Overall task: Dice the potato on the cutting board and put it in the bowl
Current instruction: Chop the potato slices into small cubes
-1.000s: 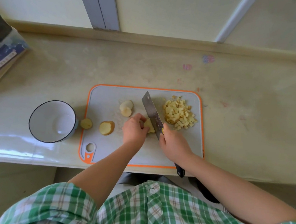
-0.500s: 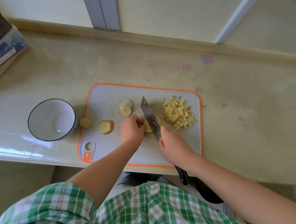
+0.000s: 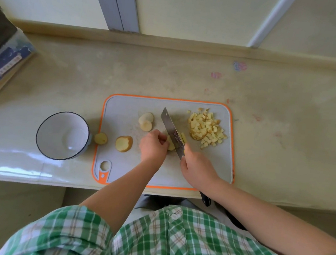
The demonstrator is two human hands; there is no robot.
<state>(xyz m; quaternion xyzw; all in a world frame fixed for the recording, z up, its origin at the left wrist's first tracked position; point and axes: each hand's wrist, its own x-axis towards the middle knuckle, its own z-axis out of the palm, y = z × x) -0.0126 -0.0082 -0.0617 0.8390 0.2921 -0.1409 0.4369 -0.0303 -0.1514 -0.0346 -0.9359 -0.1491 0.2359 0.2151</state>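
Steel knife [image 3: 172,131] has stepped left a notch since a second ago — right hand [image 3: 197,167] wrapped on its handle, left hand [image 3: 153,146] curled down pinning the shrinking potato [image 3: 171,145] on the board [image 3: 122,122], fresh strip [image 3: 183,137] off — so I'm still dicing, bowl [image 3: 55,123] empty.

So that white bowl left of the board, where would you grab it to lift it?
Probably by the rim of the bowl, thumb inside, fingers outside, coming from above on its left. It stands upright, empty, mouth open, and a potato end lies close by its right side, so the left is freer. The left hand is nearer, but it holds a potato piece.
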